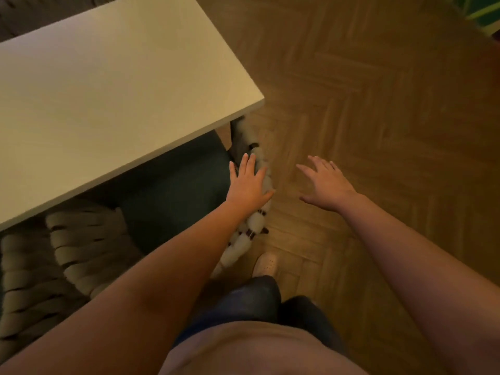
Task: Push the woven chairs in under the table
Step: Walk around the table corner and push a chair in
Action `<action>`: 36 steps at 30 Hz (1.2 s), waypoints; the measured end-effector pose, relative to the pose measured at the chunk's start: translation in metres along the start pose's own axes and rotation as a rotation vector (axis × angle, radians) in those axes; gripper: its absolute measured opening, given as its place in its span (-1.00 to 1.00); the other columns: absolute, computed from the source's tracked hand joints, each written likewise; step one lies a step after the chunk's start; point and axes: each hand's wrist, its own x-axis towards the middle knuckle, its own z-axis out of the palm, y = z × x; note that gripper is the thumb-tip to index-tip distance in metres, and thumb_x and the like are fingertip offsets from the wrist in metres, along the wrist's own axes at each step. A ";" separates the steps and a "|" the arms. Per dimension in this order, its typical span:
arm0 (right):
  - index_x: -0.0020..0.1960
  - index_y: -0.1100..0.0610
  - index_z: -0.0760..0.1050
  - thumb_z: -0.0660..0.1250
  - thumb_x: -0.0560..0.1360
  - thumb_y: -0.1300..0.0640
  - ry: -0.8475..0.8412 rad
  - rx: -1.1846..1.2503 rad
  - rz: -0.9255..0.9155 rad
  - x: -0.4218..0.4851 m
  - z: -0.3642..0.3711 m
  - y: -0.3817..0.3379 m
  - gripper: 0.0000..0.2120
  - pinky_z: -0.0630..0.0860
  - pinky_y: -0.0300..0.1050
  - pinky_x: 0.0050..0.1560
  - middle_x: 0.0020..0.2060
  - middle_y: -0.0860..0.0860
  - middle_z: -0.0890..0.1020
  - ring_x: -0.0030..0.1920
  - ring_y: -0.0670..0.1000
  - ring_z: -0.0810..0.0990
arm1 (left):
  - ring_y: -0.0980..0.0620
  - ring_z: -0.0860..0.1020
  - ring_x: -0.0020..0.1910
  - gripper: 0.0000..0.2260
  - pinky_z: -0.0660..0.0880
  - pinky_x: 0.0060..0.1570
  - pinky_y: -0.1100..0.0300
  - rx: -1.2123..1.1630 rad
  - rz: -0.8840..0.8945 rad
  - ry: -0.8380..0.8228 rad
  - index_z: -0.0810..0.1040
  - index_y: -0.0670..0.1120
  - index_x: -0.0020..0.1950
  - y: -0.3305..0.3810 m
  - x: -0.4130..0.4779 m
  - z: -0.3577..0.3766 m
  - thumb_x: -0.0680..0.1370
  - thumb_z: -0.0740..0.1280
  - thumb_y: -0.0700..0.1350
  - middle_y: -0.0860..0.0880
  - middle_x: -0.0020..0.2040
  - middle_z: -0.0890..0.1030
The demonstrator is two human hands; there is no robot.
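A pale table (113, 85) fills the upper left. Below its near edge stands a woven chair (251, 231) with a dark green seat cushion (173, 190) and a white braided backrest rim. My left hand (247, 185) lies flat on top of that rim, fingers spread, not gripping it. My right hand (324, 182) hovers open over the floor, just right of the chair, touching nothing. A second woven chair (81, 239) with thick beige straps sits to the left, partly under the table edge.
Herringbone wood floor (378, 104) stretches to the right of the table. My white shoe (266, 263) and dark trouser legs stand right behind the chair. A green plant leaf (481, 9) shows at the top right corner.
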 end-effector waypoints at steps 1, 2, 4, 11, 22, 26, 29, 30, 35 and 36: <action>0.58 -0.05 0.01 0.35 0.50 -0.16 0.006 -0.007 0.004 0.013 -0.013 0.021 -0.21 -0.08 0.07 0.54 0.57 0.12 0.01 0.57 0.11 -0.03 | -0.14 -0.19 0.57 -0.37 -0.26 0.45 -0.22 0.012 -0.021 0.009 0.13 0.00 0.57 0.012 0.021 -0.008 0.59 0.15 0.25 -0.17 0.60 -0.10; 0.58 -0.05 0.01 0.34 0.50 -0.16 0.007 -0.008 0.000 0.024 -0.023 0.038 -0.21 -0.08 0.07 0.54 0.57 0.12 0.01 0.57 0.10 -0.03 | -0.15 -0.20 0.57 -0.38 -0.26 0.45 -0.23 0.016 -0.029 0.010 0.14 0.00 0.57 0.022 0.037 -0.014 0.59 0.16 0.25 -0.17 0.59 -0.11; 0.58 -0.04 0.02 0.34 0.50 -0.16 -0.005 -0.023 -0.006 0.048 -0.041 0.075 -0.21 -0.08 0.06 0.54 0.57 0.12 0.01 0.57 0.10 -0.03 | -0.16 -0.22 0.56 -0.38 -0.25 0.45 -0.27 0.049 -0.043 0.014 0.13 0.00 0.57 0.037 0.071 -0.028 0.59 0.17 0.23 -0.18 0.59 -0.14; 0.59 -0.03 0.02 0.37 0.48 -0.16 -0.044 -0.121 -0.153 0.171 -0.107 0.196 -0.18 -0.05 0.07 0.53 0.56 0.14 0.04 0.56 0.12 -0.01 | -0.20 -0.23 0.55 -0.41 -0.19 0.46 -0.31 0.031 -0.225 0.046 0.13 -0.03 0.57 0.082 0.203 -0.071 0.60 0.21 0.11 -0.21 0.58 -0.16; 0.59 0.01 0.00 0.35 0.48 -0.17 -0.157 -0.323 -0.442 0.351 -0.219 0.281 -0.17 -0.04 0.09 0.53 0.55 0.16 0.06 0.55 0.13 0.01 | -0.22 -0.25 0.55 -0.47 -0.26 0.44 -0.30 -0.236 -0.554 0.008 0.18 -0.03 0.54 0.127 0.337 -0.117 0.61 0.22 0.05 -0.23 0.58 -0.16; 0.59 0.00 -0.04 0.32 0.49 -0.21 -0.174 -0.359 -0.564 0.441 -0.249 0.247 -0.16 -0.03 0.08 0.53 0.55 0.14 0.07 0.55 0.12 0.04 | -0.22 -0.26 0.54 -0.46 -0.24 0.43 -0.31 -0.238 -0.679 0.062 0.16 -0.02 0.55 0.087 0.397 -0.151 0.61 0.22 0.07 -0.23 0.58 -0.17; 0.59 -0.01 -0.06 0.32 0.50 -0.20 -0.159 -0.381 -0.635 0.507 -0.276 0.209 -0.16 -0.02 0.07 0.52 0.55 0.13 0.08 0.54 0.11 0.07 | -0.21 -0.25 0.55 -0.48 -0.24 0.44 -0.30 -0.261 -0.707 0.108 0.20 -0.01 0.53 0.041 0.447 -0.180 0.61 0.22 0.06 -0.22 0.58 -0.16; 0.59 -0.01 -0.05 0.33 0.49 -0.19 -0.138 -0.381 -0.657 0.532 -0.288 0.194 -0.16 -0.01 0.07 0.52 0.55 0.13 0.08 0.54 0.11 0.07 | -0.20 -0.24 0.55 -0.50 -0.24 0.44 -0.30 -0.266 -0.708 0.115 0.23 -0.02 0.52 0.019 0.466 -0.192 0.61 0.22 0.06 -0.21 0.59 -0.14; 0.58 0.00 -0.01 0.35 0.48 -0.18 -0.112 -0.395 -0.743 0.635 -0.341 0.137 -0.16 0.01 0.08 0.52 0.55 0.15 0.09 0.54 0.13 0.07 | -0.20 -0.17 0.56 -0.56 -0.20 0.43 -0.32 -0.246 -0.761 0.104 0.31 -0.06 0.47 -0.076 0.533 -0.251 0.61 0.21 0.02 -0.21 0.59 -0.05; 0.58 0.00 0.00 0.35 0.48 -0.19 -0.103 -0.388 -0.748 0.652 -0.352 0.128 -0.17 0.01 0.08 0.52 0.55 0.15 0.09 0.54 0.12 0.07 | -0.20 -0.16 0.57 -0.56 -0.20 0.43 -0.32 -0.251 -0.788 0.113 0.31 -0.06 0.47 -0.092 0.543 -0.261 0.61 0.21 0.02 -0.21 0.59 -0.04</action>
